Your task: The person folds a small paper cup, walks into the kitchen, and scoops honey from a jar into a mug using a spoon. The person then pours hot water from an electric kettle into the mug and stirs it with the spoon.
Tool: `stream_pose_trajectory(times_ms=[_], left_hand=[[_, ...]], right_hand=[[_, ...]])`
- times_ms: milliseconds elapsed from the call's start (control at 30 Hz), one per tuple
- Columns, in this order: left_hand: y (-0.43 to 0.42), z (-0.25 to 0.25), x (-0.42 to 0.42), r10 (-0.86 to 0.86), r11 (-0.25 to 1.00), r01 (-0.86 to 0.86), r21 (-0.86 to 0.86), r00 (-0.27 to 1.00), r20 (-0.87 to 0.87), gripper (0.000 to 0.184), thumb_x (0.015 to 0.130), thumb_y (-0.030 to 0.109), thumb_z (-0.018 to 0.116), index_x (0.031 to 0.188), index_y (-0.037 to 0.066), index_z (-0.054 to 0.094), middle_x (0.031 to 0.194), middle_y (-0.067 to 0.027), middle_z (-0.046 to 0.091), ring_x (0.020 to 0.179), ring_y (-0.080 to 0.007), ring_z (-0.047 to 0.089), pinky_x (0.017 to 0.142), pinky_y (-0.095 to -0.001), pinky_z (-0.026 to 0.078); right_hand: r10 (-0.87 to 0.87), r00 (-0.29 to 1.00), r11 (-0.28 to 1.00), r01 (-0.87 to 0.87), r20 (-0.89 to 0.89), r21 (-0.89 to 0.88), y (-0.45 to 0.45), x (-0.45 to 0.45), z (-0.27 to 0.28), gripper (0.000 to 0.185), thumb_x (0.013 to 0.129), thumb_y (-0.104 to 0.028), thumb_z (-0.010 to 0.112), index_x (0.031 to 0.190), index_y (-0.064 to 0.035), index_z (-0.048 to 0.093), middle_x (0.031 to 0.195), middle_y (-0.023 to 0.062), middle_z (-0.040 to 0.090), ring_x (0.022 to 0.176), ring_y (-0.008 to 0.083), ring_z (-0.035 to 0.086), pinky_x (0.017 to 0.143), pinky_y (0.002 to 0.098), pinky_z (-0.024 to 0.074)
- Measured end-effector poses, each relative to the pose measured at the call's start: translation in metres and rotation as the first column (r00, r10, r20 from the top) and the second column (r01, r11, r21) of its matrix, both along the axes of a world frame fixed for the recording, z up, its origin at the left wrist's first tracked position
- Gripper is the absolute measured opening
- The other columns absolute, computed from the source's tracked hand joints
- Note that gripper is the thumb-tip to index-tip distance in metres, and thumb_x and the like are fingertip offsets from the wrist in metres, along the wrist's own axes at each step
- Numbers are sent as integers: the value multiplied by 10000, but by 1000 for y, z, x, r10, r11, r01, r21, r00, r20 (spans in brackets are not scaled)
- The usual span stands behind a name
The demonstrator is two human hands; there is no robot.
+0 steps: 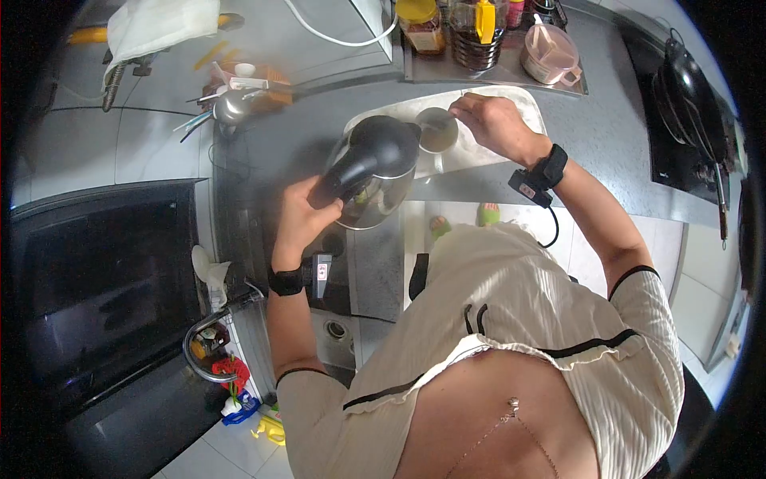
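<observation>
My left hand (303, 215) is wrapped round the black handle of an electric kettle (379, 195), which has a black lid and a shiny metal body. The kettle's spout points at a mug (437, 130) just to its right. The mug stands on a pale mat (487, 156), its handle turned toward me. Over the mug's right rim, my right hand (499, 128) is closed with the fingertips pinched together. Whether those fingers grip the rim or something small is too hard to see.
A metal tray (499, 84) at the back holds a yellow-lidded jar (420, 24), a dark pitcher (476, 40) and a pink-tinted container (550, 54). A black pan (690, 96) sits on the stove at right. The sink (339, 339) and curved faucet (191, 343) are at left.
</observation>
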State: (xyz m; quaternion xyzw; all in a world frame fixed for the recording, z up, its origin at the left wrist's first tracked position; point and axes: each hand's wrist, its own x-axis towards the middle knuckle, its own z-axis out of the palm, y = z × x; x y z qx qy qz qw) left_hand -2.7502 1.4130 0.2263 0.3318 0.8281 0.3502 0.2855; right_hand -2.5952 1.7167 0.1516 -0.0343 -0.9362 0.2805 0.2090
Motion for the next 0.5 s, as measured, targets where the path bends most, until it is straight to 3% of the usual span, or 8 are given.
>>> stream_pose_trajectory(times_ms=[167,267,500], left_hand=[[5,2,1,-17,1000,16,3,999,37,296,672,82,656,945,-32,645,821,-105,660,770,-156,602,735,-295,455],[11,11,5,0,999,5,-39,994,106,313,675,73,653,967,-37,639,839,-98,663,786,-152,600,748,-290,453],[7,5,2,-33,999,32,12,999,35,313,675,72,653,966,-41,636,845,-101,664,786,-148,599,748,-291,455]], right_hand=[[-8,996,1000,7,94,13,0,3,5,173,869,-153,539,898,-7,627,786,171,629,714,355,600,656,409,490],[-6,990,998,14,139,-58,-1,4,7,184,876,-159,531,893,-1,625,758,183,623,700,356,598,641,409,484],[-11,980,965,63,199,-255,0,10,12,242,916,-181,497,912,31,615,704,170,615,614,270,595,588,358,472]])
